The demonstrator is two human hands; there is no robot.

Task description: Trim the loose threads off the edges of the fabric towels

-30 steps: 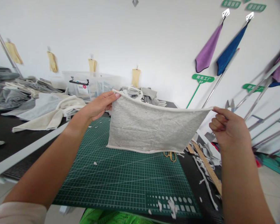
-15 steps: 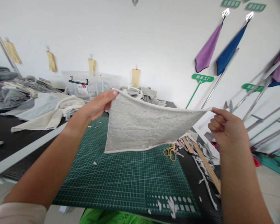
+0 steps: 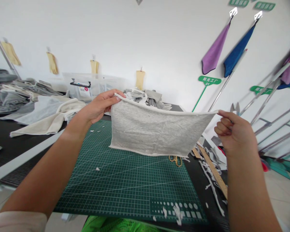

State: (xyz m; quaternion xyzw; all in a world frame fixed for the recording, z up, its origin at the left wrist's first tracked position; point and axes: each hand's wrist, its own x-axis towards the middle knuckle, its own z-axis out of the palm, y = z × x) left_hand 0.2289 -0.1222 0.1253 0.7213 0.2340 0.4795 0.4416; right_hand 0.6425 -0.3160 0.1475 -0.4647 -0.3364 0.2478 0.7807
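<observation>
My soft gray cloth with white edges (image 3: 157, 129) hangs more level now. My left hand (image 3: 99, 108) and right hand (image 3: 235, 133) pinch its top corners tight, above the green grid cutting mat (image 3: 125, 190).

A textile cutting and sewing workshop, going by the green gridded cutting mat (image 3: 125, 190) at lower centre, the brass scissors (image 3: 175, 160) and wooden ruler (image 3: 214, 172) to its right among cloth strips (image 3: 209, 183), and a hemmed grey cloth panel (image 3: 157, 129) at centre. Folded fabric (image 3: 9, 93) heaped at left; cut glove-shaped samples (image 3: 52, 63) along the white wall; purple and blue towels (image 3: 215, 48) and a green numbered sign (image 3: 209, 80) at upper right.
</observation>
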